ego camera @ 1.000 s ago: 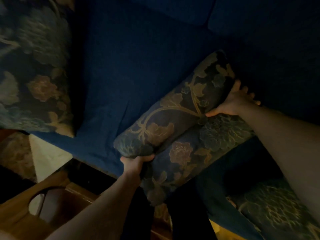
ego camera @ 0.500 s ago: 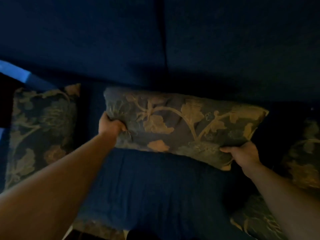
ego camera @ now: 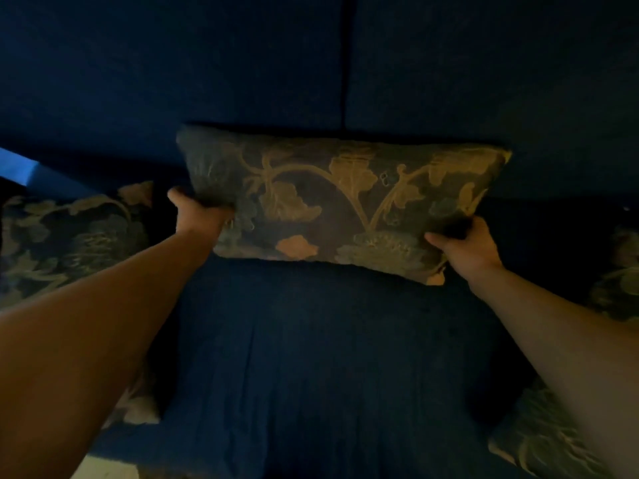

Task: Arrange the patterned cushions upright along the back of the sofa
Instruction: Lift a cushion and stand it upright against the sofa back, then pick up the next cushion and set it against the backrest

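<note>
A floral patterned cushion (ego camera: 332, 202) stands on its long edge at the back of the dark blue sofa (ego camera: 311, 357), leaning against the backrest below the seam between two back cushions. My left hand (ego camera: 198, 212) grips its lower left corner. My right hand (ego camera: 466, 247) grips its lower right corner. A second patterned cushion (ego camera: 72, 243) lies flat on the seat at the left, partly under my left forearm. A third patterned cushion (ego camera: 615, 274) shows at the right edge.
Another patch of patterned fabric (ego camera: 539, 440) lies at the lower right, beneath my right forearm. A bright blue strip (ego camera: 20, 167) shows at the far left. The sofa's front edge and a sliver of pale floor (ego camera: 103, 470) sit at the bottom left. The room is dim.
The cushion has gone from lying diagonally on the seat to standing on edge, then moved up and back against the backrest. Both hands kept their hold.
</note>
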